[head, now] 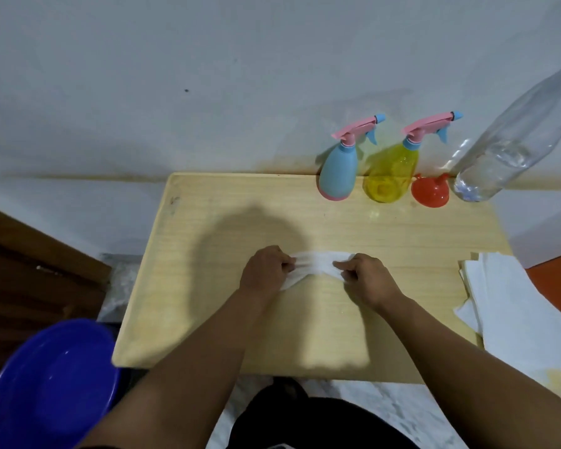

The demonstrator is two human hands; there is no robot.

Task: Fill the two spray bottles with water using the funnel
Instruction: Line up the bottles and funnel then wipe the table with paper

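A blue spray bottle (339,171) and a yellow see-through spray bottle (391,173) stand side by side at the far right of the wooden table (208,222), both with pink trigger heads on. To their right a red funnel (430,191) lies mouth down, beside a tall clear plastic water bottle (512,140). At the table's middle my left hand (266,270) and my right hand (368,280) each pinch one end of a crumpled white tissue (314,264) held between them on the tabletop.
A stack of white tissues (518,306) lies at the table's right edge. A blue plastic basin (52,384) sits on the floor at lower left. A white wall runs behind the table, with dark wooden furniture (30,273) at left.
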